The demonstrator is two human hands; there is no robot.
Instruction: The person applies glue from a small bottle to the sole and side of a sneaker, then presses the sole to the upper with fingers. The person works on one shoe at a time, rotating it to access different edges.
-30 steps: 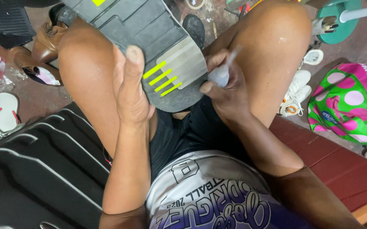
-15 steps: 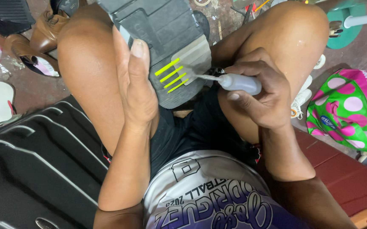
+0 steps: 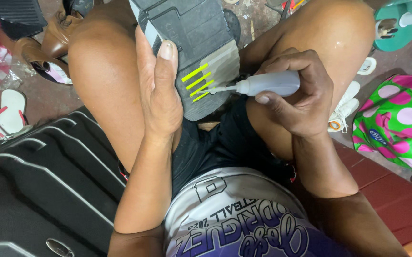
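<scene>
A seated person works on a shoe sole [image 3: 191, 43] held upside down between the knees, seen from a head-worn camera looking down. The left hand [image 3: 160, 95] lies flat and mostly open along the sole's left edge, fingers stretched upward and pressed against the dark grey rubber, steadying it rather than gripping around it. The right hand [image 3: 296, 93] is closed tightly around a small grey squeeze bottle [image 3: 268, 84], its thin nozzle touching the heel end of the sole, just beside four bright yellow-green stripes [image 3: 197, 82]. What the bottle holds cannot be seen through its opaque wall. A black hard-shell suitcase [image 3: 39, 190] lies shut at the person's left side, its contents hidden. On the floor beyond it sit a white flip-flop [image 3: 11, 112] and brown heeled shoes [image 3: 49, 47]. To the right, a green bag with pink and white dots [image 3: 396, 126] rests near white sneakers [image 3: 344, 109]; whether anything fills the bag cannot be told. A green round stand [image 3: 399, 26] occupies the upper right corner.
</scene>
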